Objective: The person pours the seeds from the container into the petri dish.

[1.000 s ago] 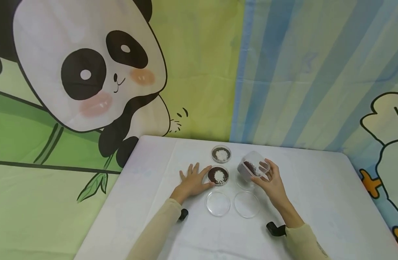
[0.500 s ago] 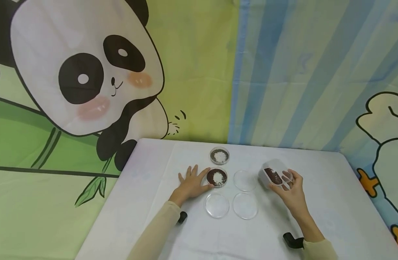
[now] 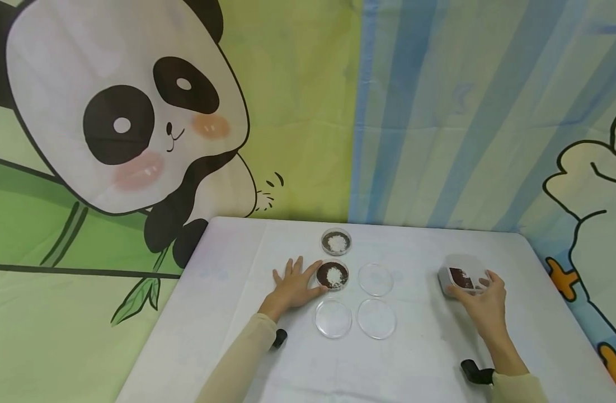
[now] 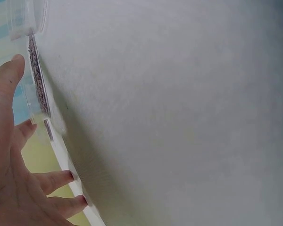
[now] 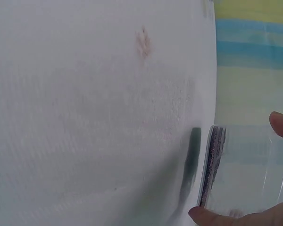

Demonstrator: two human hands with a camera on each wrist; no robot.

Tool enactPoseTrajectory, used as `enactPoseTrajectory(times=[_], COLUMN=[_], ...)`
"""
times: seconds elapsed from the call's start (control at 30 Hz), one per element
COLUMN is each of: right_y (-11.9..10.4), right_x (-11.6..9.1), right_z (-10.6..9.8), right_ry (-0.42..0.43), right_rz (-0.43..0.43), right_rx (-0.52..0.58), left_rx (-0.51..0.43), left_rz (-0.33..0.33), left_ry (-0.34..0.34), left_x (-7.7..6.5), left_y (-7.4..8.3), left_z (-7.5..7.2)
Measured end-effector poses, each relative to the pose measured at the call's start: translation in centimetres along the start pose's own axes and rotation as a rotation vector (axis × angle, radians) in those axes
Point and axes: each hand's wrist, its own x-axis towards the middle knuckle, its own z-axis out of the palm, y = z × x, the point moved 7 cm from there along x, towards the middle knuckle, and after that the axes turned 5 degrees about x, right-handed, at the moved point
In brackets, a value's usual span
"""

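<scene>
Carrying tub [image 3: 445, 284] rightward, right hand [image 3: 481, 305] gripping it; left hand [image 3: 291, 288], fingers spread, touches nearer filled dish [image 3: 346, 281]. Tub now well apart from dish, likely out of use there.

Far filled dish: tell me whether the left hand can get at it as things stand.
Probably yes: the left hand, at the nearer filled dish, has nothing visibly blocking its way past that dish's left side to the far filled dish.
</scene>
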Motion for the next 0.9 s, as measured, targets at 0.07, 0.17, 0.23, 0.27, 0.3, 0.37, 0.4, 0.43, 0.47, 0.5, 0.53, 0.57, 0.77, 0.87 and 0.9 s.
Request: enactPoseTrajectory(times=[0.07,0.17,0.23,0.27,0.3,0.37,0.4,0.43,0.47,0.5,0.53,0.57,0.77,0.87,0.9], right_y=[0.2,0.4,0.5,0.6,0.8,1.0,1.1,1.2,1.2,1.3,1.4,1.4,1.2,0.7,0.3], right_x=[0.2,0.5,0.5,0.5,0.5,0.5,0.4,0.4,0.4,0.3,0.3,0.3,0.3,0.1,0.0], right_z=[-0.4,-0.8,-0.8,-0.8,-0.8,-0.7,-0.7,-0.7,-0.6,-0.6,-0.6,-0.6,-0.6,-0.7,-0.8], right_ry=[0.017,0.033,0.037,0.038,0.039,0.035,0.034,0.034,0.033,0.033,0.033,0.034,0.037,0.075,0.095], right_rz=[0.022,0.037,0.046,0.052,0.058,0.077,0.085,0.092,0.097,0.100,0.102,0.100,0.064,0.020,-0.002], right_rx=[-0.010,-0.026,-0.028,-0.025,-0.026,-0.015,-0.013,-0.013,-0.013,-0.015,-0.013,-0.012,-0.015,-0.039,-0.043], left_rx=[-0.002,-0.010,-0.008,-0.006,-0.008,-0.003,0.000,0.001,0.001,0.001,0.003,0.003,0.008,0.003,0.003], left_rz=[0.002,0.002,0.002,0.002,0.003,0.004,0.003,0.002,0.000,-0.002,-0.005,-0.006,0.003,0.002,0.000], left_ry=[0.000,-0.005,-0.002,-0.004,-0.003,-0.003,-0.005,-0.008,-0.011,-0.013,-0.016,-0.016,-0.005,-0.009,-0.014], left_x=[-0.1,-0.1,-0.1,0.0,-0.1,-0.1,-0.1,-0.1,-0.1,-0.1,-0.1,-0.2,0.0,0.1,0.0], left_y=[0.0,0.0,0.0,0.0,0.0,0.0,-0.1,-0.1,-0.1,-0.1,-0.1,-0.1,-0.1,0.0,0.0], left_z=[-0.1,-0.2,-0.3,-0.2,-0.2,-0.2,-0.1,-0.1,0.0,0.0,0.0,0.0,-0.1,-0.1,-0.1])
